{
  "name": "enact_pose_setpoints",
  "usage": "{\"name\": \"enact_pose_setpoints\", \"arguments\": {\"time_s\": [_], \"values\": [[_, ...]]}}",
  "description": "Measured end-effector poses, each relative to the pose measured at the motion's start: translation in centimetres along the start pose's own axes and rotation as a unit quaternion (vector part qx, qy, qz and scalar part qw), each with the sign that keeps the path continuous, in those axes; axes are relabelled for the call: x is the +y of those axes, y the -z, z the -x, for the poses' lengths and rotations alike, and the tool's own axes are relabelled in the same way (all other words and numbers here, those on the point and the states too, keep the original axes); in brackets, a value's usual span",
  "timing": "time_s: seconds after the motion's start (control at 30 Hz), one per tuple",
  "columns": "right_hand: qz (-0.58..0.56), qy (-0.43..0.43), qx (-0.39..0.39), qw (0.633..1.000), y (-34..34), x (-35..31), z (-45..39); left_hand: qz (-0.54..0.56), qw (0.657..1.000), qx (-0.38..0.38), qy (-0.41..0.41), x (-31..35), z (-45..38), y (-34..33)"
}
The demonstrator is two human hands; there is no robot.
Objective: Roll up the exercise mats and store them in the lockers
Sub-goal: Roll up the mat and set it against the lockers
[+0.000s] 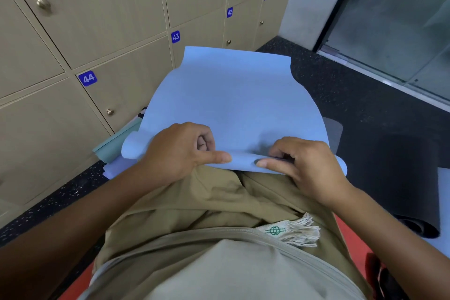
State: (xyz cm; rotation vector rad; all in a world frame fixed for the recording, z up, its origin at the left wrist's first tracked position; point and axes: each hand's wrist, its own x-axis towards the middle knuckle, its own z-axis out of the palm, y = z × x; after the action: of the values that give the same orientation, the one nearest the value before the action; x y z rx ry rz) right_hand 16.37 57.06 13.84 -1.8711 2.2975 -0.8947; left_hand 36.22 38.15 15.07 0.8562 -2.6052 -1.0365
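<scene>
Hands point(180, 147) point(306, 165) curling blue mat point(233, 100), fingertips hidden

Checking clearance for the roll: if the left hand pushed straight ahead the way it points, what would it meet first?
Mostly the flat blue mat itself; the left hand would run along it toward the lockers beyond, though depth is unclear.

Mat point(233, 100) lies ahead on the floor point(341, 95), both hands point(180, 151) point(306, 165) on its near rolled edge; lockers point(97, 19) left, rolled mat point(411, 190) right.
</scene>
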Motion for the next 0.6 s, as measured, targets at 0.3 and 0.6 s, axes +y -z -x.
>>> {"name": "enact_pose_setpoints", "arguments": {"time_s": [0.3,0.6], "values": [[-0.094,-0.101,-0.091,0.986,1.5,0.2,-2.6,-0.007,1.0,-0.017,0.001,-0.2,-0.9,0.5],[0.012,-0.073,-0.013,0.997,1.0,0.8,-3.1,-0.082,0.992,-0.015,-0.096,-0.6,-2.8,0.2]]}}
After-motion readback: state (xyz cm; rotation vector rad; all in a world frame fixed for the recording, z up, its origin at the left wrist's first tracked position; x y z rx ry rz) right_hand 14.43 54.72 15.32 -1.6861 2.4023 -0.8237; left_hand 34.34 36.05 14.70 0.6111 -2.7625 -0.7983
